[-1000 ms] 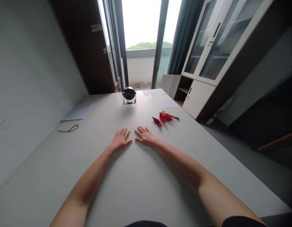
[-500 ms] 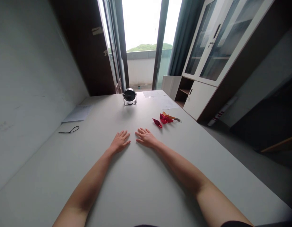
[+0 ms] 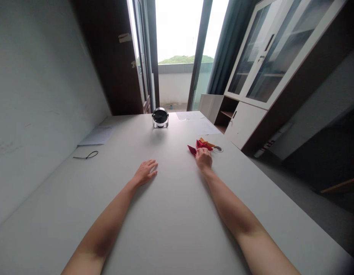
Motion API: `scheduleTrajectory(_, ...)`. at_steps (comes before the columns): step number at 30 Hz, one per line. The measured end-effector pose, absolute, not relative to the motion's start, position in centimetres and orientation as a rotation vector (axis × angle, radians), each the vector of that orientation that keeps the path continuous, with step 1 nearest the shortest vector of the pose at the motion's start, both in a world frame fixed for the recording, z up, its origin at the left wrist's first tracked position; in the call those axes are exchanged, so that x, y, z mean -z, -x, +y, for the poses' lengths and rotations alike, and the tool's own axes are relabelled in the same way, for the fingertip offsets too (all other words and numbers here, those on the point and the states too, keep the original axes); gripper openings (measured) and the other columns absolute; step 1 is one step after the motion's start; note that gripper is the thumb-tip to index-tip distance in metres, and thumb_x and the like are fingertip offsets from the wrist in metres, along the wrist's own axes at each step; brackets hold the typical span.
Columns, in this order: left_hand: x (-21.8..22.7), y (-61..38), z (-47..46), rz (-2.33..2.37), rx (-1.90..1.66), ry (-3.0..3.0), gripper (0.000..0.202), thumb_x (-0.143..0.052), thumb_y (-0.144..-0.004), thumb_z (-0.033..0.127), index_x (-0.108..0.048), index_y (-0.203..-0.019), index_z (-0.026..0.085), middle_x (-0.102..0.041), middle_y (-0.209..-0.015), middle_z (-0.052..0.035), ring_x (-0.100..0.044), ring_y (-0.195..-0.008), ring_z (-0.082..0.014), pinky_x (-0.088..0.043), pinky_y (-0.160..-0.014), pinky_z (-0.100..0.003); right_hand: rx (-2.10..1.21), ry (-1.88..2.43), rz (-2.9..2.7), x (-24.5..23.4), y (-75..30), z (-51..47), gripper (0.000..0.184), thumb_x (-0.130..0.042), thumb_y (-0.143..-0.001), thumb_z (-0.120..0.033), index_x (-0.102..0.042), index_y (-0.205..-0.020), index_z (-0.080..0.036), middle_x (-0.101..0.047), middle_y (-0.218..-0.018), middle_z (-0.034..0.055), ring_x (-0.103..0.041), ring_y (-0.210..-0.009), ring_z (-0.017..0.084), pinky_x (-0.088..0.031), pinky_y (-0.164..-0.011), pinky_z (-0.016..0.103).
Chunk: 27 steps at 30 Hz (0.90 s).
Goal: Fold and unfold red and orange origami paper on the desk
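Observation:
My left hand (image 3: 146, 172) lies palm down on the white table (image 3: 165, 214), its fingers stretched out and holding nothing. Further off to the right, my right hand (image 3: 204, 158) has its fingers bent down and closed at a small pile of folded paper pieces. A red folded paper piece (image 3: 191, 149) pokes out left of its fingertips, which cover part of it. More red folded paper (image 3: 198, 144) and an orange folded paper piece (image 3: 207, 143) lie just beyond the knuckles. The fingertips themselves are partly hidden.
A white tape ring (image 3: 218, 149) lies right of the pile. A round black device on a silver stand (image 3: 160, 117) is at the far end. Paper sheets (image 3: 98, 135) and a black cable tie (image 3: 86, 156) lie at left, by the wall. White cabinets (image 3: 245, 122) stand at right.
My right hand has moved right and forward from flat on the table to the folded paper, its fingers now curled. My left hand stays in place. The view has shifted slightly.

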State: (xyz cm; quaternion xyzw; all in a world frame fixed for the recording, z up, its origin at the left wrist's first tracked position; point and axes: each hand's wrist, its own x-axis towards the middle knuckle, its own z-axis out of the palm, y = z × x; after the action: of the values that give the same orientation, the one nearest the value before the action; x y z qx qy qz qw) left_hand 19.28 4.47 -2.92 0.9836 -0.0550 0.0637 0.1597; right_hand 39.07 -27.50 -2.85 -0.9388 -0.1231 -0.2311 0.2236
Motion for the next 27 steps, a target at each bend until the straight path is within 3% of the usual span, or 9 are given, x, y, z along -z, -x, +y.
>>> scheduleTrajectory(8, 3.0, -19.4, 4.5, -0.166, -0.193, -2.810, 0.048, -0.050, -0.095, 0.042, -0.054, -0.140, 0.027, -0.043, -0.155, -0.0055, -0.036, -0.145, -0.0245, -0.024, -0.122, -0.047, 0.563, 2.636, -0.314, 4.3, -39.5, -27.1, 0.034, -0.046, -0.093, -0.028, -0.061, -0.120, -0.016, -0.065, -0.106, 0.0171, -0.058, -0.100, 0.029, -0.045, -0.089, 0.039)
scheduleTrajectory(14, 2.9, -19.5, 4.4, -0.157, -0.208, -2.801, 0.046, -0.051, -0.094, 0.040, -0.056, -0.138, 0.026, -0.044, -0.154, -0.0050, -0.038, -0.144, -0.0249, -0.026, -0.121, -0.047, 0.537, 2.592, -0.375, 3.1, -38.6, -26.8, 0.037, -0.033, -0.092, -0.015, -0.066, -0.106, -0.014, -0.068, -0.102, 0.0166, -0.059, -0.095, 0.027, -0.046, -0.085, 0.037)
scheduleTrajectory(17, 2.4, -19.5, 4.2, -0.153, -0.261, -2.742, 0.041, -0.051, -0.094, 0.037, -0.060, -0.133, 0.026, -0.052, -0.148, -0.0047, -0.046, -0.137, -0.0239, -0.033, -0.118, -0.044, 0.523, 2.502, -0.559, 2.5, -36.5, -24.9, 0.036, -0.033, -0.093, -0.016, -0.065, -0.109, -0.015, -0.068, -0.103, 0.0151, -0.060, -0.099, 0.027, -0.047, -0.089, 0.037)
scheduleTrajectory(22, 1.4, -19.0, 3.1, -0.078, -0.446, -2.551, 0.036, -0.046, -0.097, 0.039, -0.058, -0.128, 0.026, -0.064, -0.130, -0.0046, -0.060, -0.119, -0.0212, -0.047, -0.105, -0.037, 0.376, 2.372, -0.970, 2.6, -31.4, -19.3, 0.032, -0.034, -0.096, -0.017, -0.058, -0.117, -0.021, -0.067, -0.112, 0.0094, -0.060, -0.105, 0.023, -0.046, -0.092, 0.033)
scheduleTrajectory(27, 1.6, -19.0, 2.8, 0.006, -0.573, -2.540, 0.021, -0.051, -0.094, 0.035, -0.059, -0.110, 0.025, -0.067, -0.114, -0.0042, -0.066, -0.098, -0.0198, -0.053, -0.087, -0.034, 0.247, 2.302, -1.068, 2.6, -29.3, -14.7, 0.022, -0.038, -0.094, -0.019, -0.057, -0.103, -0.024, -0.066, -0.097, 0.0038, -0.059, -0.084, 0.019, -0.044, -0.077, 0.027)
